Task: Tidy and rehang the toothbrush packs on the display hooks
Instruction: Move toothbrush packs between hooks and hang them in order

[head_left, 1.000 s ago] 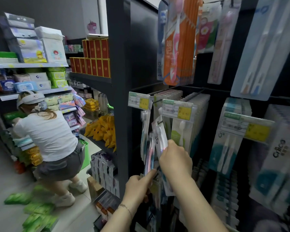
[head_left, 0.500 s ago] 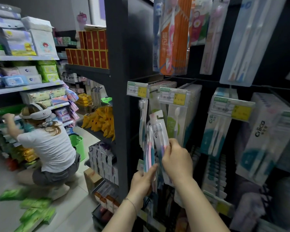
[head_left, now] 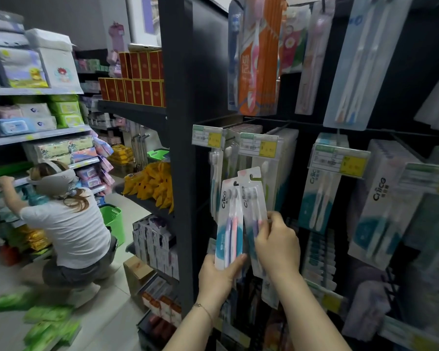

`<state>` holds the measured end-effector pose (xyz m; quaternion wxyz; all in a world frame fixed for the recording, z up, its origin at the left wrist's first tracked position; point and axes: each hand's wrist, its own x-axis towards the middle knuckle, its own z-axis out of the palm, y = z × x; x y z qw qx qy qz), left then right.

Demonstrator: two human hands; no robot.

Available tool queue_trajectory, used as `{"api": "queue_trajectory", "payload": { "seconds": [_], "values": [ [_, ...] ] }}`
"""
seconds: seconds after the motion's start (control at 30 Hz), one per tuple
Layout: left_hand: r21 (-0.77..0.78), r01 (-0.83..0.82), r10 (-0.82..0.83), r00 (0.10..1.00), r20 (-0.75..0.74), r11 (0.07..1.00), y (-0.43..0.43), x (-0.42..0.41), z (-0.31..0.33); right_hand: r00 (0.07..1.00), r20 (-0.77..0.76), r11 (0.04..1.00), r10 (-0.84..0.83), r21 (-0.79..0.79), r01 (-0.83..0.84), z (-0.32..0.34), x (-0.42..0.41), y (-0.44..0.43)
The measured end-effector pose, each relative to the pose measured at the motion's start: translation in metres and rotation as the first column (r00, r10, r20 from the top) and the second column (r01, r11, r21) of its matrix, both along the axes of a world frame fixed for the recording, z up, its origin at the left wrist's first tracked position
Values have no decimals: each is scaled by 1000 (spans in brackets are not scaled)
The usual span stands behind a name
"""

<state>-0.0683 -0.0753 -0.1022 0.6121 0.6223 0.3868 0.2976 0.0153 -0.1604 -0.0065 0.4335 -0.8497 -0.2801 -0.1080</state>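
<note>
"See the two toothbrush packs just right of the black post (head_left: 180, 153)? Neither is on a hook yet."

"No. The left hand (head_left: 218, 272) has its fingers wrapped round the foot of the pack nearer the post (head_left: 229, 224). The right hand (head_left: 276, 244) pinches the other pack (head_left: 254, 198) about halfway up, fingers curled over its front. Both packs stand upright, side by side, with their hang-holes free at the top."

"What would worry you?"

"The price tag (head_left: 259, 145), right of the post and above the packs. I can't see the hook's tip behind it, so I'd say a hang-hole could miss and the card tab buckle. The nearer pack is gripped only at its foot, so it may swing or slip while the other goes up. A clumsy push could also knock the hanging packs (head_left: 281, 173) crooked, just behind the held ones."

"And the room?"

"It's a narrow shop aisle and a black hanging rack. Well left of the post a person (head_left: 69, 224) crouches, reaching into the shelves (head_left: 36, 134). Green packets (head_left: 48, 323) lie scattered on the tiled floor (head_left: 104, 323) beside them. A green basket (head_left: 113, 219) sits between that person and the post, and a cardboard box (head_left: 137, 272) stands near the post's foot. Step back carelessly and you're on those packets."
</note>
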Motion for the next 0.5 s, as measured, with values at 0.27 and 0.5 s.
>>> {"api": "queue_trajectory", "payload": {
  "seconds": [0.27, 0.5],
  "values": [
    [87, -34, 34, 999, -6, 996, 3, 1, -3, 998, 53, 999, -33, 10, 32, 1, 1, 0],
    [167, 10, 0, 998, -58, 986, -3, -14, -27, 981, 177, 992, -74, 114, 54, 8, 2, 0]
  ]
}}
